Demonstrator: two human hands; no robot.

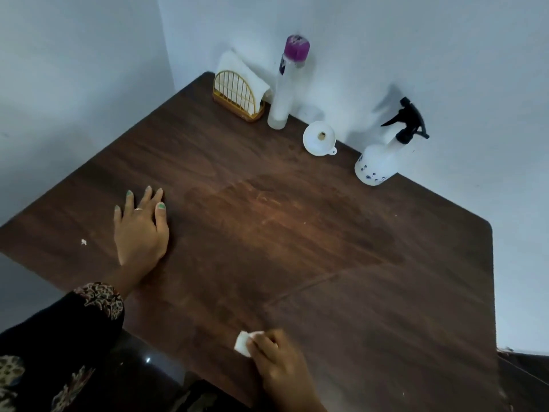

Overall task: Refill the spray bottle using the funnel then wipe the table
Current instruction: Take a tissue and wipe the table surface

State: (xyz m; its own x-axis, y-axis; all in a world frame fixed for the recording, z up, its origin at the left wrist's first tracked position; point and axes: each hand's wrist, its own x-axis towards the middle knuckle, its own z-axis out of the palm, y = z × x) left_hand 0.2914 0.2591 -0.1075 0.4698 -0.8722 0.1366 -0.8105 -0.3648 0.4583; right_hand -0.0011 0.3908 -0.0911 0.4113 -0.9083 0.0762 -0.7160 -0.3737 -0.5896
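While the right hand (277,356) pinches a tissue (244,343), spray bottle (383,156) upright, nozzle pointing left, left hand (139,230) flat.

The table (297,233) is dark brown with a wood grain. The spray bottle (378,162) is white with small blue motifs and a black trigger head. The funnel (319,139) is white. The tall bottle (282,93) is white with a purple cap. The napkin holder (237,96) is golden yellow and its napkins (237,66) white. The sleeve (89,307) is black with a beige print. The left hand (139,230) has green-painted nails. The tissue (243,343) is white.
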